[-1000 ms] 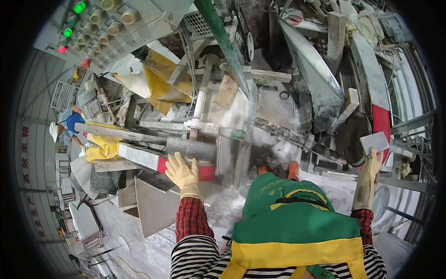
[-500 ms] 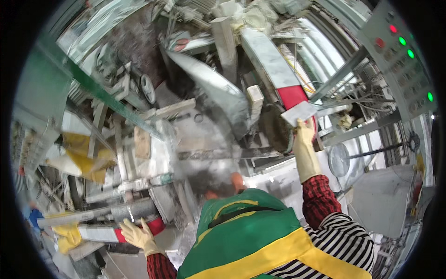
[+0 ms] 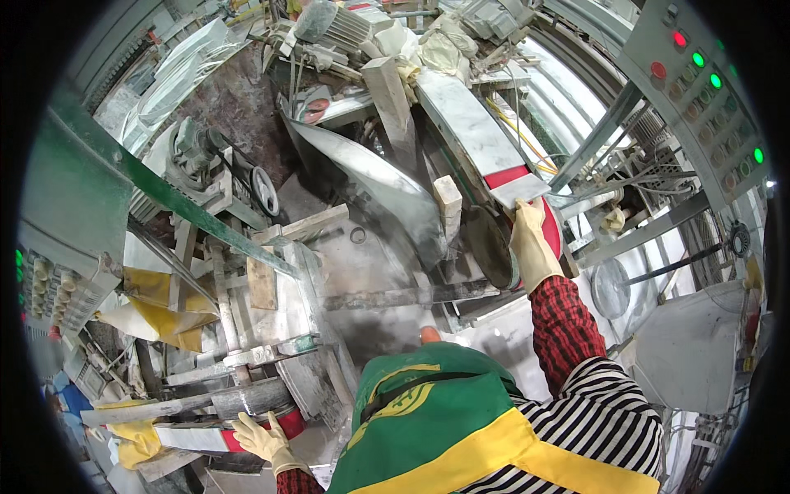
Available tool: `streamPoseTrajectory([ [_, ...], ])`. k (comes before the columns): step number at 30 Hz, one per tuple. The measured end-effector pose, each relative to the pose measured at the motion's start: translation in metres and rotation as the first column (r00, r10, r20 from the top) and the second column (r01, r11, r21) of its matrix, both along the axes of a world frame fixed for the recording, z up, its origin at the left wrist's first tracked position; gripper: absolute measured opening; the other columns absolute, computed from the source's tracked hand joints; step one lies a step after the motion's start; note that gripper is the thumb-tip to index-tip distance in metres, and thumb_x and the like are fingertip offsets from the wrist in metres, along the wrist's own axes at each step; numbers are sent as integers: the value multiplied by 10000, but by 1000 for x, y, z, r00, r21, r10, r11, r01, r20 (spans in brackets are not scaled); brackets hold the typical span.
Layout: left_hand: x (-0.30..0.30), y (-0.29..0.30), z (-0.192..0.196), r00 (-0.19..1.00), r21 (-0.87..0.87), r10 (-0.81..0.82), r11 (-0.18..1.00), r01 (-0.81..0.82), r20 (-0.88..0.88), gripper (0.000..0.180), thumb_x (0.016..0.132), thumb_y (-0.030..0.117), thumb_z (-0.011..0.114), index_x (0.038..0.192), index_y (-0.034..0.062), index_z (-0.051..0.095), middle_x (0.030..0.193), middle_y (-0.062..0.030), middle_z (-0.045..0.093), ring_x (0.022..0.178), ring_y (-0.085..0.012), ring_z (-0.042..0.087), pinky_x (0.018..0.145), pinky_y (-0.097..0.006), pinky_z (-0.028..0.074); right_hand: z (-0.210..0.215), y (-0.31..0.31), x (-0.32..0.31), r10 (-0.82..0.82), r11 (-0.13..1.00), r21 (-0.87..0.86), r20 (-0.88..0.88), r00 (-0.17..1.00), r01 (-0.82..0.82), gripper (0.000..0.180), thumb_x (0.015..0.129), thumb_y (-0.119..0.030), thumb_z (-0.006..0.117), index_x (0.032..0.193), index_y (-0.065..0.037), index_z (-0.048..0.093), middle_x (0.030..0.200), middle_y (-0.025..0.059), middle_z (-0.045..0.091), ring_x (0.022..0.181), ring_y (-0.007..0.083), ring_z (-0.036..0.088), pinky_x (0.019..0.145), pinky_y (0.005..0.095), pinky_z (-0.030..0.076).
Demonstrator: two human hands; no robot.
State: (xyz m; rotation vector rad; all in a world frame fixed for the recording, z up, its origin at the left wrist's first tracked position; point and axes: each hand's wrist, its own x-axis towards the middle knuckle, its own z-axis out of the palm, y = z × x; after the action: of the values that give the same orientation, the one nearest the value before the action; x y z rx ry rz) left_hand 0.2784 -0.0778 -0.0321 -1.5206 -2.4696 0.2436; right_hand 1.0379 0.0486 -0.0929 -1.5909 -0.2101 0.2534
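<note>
Both hands wear cream rubber gloves under red-and-black checked sleeves. My right hand (image 3: pixel 535 245) reaches forward with its fingers on the near edge of a small white tile (image 3: pixel 518 191). That tile lies low over the red end of the right conveyor (image 3: pixel 553 230), a narrow strip of red showing between it and the long white pieces (image 3: pixel 465 115) beyond. At the lower left, my left hand (image 3: pixel 265 438) has its fingers spread and holds nothing. It is beside the red end of the left conveyor (image 3: pixel 290 422), where another white piece (image 3: pixel 191 438) lies.
A control panel (image 3: pixel 699 99) with lit buttons stands at the right. A dark round disc (image 3: pixel 491 247) sits left of the right conveyor. A curved metal guard (image 3: pixel 370 169) is ahead. A green post (image 3: pixel 185 183) slants across the left, near a handwheel (image 3: pixel 263 191).
My right hand has brought the tile down and forward onto the conveyor's red end, nearer the long white pieces. The left hand stays spread beside the left conveyor. The view has shifted slightly.
</note>
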Motion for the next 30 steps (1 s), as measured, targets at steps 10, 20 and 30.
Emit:
streamPoseTrajectory([
  [10,13,13,0,995,-27,49,999,-47,90,826,838,496,676,1488,150,302,1548,-208,257,1387,-465,268,1128,-543,240,-19,39,42,-92,995,29,-30,995,93,432,771,-7,653,1197,-51,591,990,106,670,791,222,655,688,348,517],
  [20,29,-1,0,994,20,83,996,-85,68,755,850,336,708,1462,122,321,1548,-212,245,1387,-464,268,1136,-541,235,58,28,1,249,883,-298,-359,899,-364,268,853,-62,618,1115,-10,595,805,101,662,623,206,622,534,306,490],
  [30,-30,7,10,984,479,28,871,-111,178,623,920,327,648,1378,-42,440,1446,-261,413,1318,-416,417,1121,-447,326,45,-24,10,548,828,-358,358,756,-431,498,1001,-149,463,1442,37,328,1390,231,461,1219,345,541,1047,370,462],
])
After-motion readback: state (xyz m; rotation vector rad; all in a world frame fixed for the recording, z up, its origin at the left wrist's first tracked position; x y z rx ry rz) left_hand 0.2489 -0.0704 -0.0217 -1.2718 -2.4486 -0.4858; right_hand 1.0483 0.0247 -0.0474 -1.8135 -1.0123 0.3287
